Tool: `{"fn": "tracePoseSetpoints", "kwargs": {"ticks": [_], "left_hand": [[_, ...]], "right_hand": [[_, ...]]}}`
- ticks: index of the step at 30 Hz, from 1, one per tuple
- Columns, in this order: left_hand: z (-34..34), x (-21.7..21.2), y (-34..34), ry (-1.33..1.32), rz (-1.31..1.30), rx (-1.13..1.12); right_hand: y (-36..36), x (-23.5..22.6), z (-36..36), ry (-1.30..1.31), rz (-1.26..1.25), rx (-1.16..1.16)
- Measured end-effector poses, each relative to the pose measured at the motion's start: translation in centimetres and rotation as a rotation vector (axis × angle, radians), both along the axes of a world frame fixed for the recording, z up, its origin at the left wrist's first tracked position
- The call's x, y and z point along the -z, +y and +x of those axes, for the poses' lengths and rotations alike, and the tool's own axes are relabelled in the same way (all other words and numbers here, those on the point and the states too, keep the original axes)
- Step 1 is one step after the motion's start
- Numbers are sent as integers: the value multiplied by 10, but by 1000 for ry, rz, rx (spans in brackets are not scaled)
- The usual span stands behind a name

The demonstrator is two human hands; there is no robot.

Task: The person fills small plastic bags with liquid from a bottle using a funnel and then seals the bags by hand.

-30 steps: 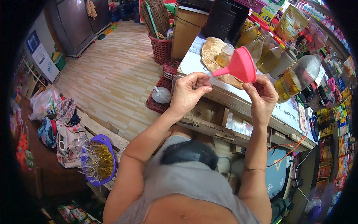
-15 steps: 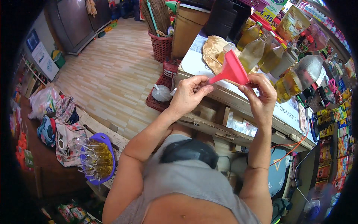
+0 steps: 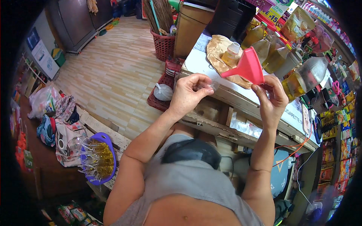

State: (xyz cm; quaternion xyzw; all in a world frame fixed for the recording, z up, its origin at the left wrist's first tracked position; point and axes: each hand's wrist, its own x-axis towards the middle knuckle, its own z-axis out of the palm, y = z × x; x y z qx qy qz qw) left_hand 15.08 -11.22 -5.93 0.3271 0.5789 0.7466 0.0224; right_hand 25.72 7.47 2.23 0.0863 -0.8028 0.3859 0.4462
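My right hand (image 3: pixel 272 98) holds a pink plastic funnel (image 3: pixel 247 69) by its wide rim, spout pointing left and slightly down, above the counter edge. My left hand (image 3: pixel 189 93) is raised beside it, fingertips pinched on a small clear plastic piece (image 3: pixel 209 87), likely a little bag, just below the spout tip. Behind the funnel lie a small plastic bottle of yellow liquid (image 3: pixel 230 54) and a crumpled brown paper sheet (image 3: pixel 218 48) on the white counter top (image 3: pixel 196 64).
Larger bottles and jugs of yellow oil (image 3: pixel 277 56) crowd the counter's far side. A red basket (image 3: pixel 164 44) with brooms and a lower red crate with a tied bag (image 3: pixel 163 91) stand on the wooden floor. A purple basket of small filled bags (image 3: pixel 98 157) sits at left.
The funnel has tilted so its spout points more to the left and down, toward my left hand. My left hand's fingers have come together on the clear plastic piece.
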Motion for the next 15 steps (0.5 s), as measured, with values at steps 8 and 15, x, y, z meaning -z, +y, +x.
{"fn": "tracePoseSetpoints", "kwargs": {"ticks": [8,15], "left_hand": [[-1,4,-1,86,-7,5],[1,4,0,-113,81,144]], "right_hand": [[-1,7,9,-54,-110,-57],[-1,10,10,-72,-110,-76]]}}
